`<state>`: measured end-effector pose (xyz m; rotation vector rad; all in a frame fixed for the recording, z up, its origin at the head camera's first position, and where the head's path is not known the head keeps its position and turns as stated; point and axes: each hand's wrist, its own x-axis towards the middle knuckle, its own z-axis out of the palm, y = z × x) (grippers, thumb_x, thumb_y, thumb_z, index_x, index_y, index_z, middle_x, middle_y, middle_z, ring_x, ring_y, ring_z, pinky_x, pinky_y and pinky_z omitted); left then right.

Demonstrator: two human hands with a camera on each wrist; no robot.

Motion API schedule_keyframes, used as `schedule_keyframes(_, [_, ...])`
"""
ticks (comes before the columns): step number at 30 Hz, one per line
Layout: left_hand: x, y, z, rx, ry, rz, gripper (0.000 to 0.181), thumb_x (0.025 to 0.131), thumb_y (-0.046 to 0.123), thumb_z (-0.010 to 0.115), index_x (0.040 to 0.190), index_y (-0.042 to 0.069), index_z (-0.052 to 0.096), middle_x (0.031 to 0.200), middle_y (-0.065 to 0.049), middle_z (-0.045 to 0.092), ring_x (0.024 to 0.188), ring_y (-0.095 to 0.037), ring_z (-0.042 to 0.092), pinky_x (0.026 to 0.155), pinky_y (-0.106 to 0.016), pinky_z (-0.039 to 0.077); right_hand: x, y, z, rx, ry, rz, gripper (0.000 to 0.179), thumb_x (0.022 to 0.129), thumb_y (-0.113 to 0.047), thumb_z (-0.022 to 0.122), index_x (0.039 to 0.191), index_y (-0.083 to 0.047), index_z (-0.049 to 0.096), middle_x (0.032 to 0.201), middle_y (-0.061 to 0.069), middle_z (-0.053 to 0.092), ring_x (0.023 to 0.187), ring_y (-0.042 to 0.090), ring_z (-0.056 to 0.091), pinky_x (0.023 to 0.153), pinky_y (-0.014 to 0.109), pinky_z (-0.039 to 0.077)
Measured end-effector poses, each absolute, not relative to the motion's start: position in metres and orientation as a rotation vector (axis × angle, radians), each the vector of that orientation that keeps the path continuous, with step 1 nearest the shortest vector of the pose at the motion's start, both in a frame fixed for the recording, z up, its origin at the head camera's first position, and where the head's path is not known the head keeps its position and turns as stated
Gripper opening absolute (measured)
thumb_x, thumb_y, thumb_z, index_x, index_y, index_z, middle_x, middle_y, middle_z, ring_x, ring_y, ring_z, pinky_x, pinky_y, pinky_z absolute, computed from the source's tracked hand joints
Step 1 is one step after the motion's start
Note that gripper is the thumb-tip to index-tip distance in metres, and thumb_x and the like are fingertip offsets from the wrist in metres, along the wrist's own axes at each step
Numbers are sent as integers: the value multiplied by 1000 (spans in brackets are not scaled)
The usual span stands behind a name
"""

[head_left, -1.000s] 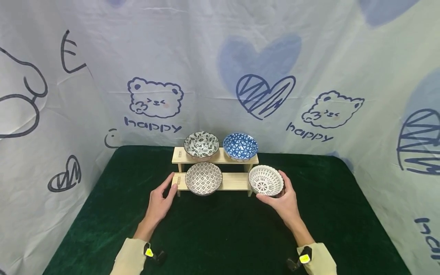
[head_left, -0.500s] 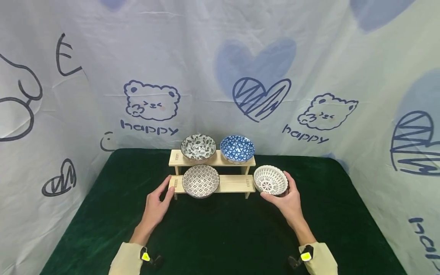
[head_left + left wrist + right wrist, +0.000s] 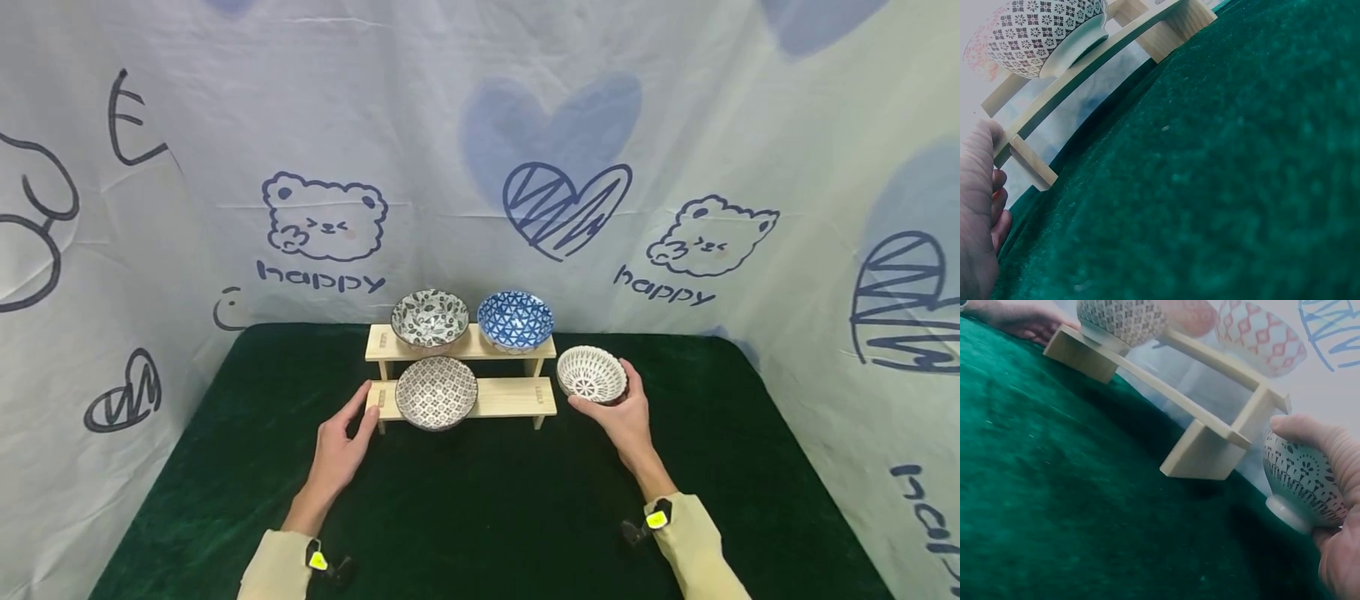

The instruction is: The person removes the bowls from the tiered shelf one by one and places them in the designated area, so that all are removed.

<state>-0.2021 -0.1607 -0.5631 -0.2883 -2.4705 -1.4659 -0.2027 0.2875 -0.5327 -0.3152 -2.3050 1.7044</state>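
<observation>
My right hand (image 3: 626, 412) grips a small white bowl (image 3: 591, 372) with a dark petal pattern and scalloped rim. In the right wrist view this bowl (image 3: 1300, 475) is held up off the green cloth, apart from the stand's right end, thumb at its rim. My left hand (image 3: 339, 446) holds the left end of the two-tier wooden stand (image 3: 513, 397); in the left wrist view the thumb lies at the shelf's end and the other fingers curl below. A brown-patterned bowl (image 3: 437, 393) sits on the lower tier, left of its middle.
On the upper tier stand a black-and-white leaf-patterned bowl (image 3: 430, 319) and a blue triangle-patterned bowl (image 3: 515, 321). Dark green cloth (image 3: 480, 517) covers the table. A white printed curtain (image 3: 450, 125) hangs close behind the stand and along both sides.
My right hand has carried the white bowl rightward off the lower tier's right end, then a little farther back or up. My left hand stays at the stand's left end.
</observation>
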Motion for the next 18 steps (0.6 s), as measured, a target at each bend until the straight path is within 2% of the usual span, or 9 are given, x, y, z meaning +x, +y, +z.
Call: schedule_keyframes(18, [-202, -162, -565, -295, -2470, -1479, 53, 108, 31, 59, 156, 8, 49, 158, -8, 51, 145, -31, 49, 117, -57, 39, -237, 294, -557, -382, -2255, 1621, 111, 77, -24, 95, 163, -12, 26, 163, 16, 36, 148, 36, 38, 124, 55, 31])
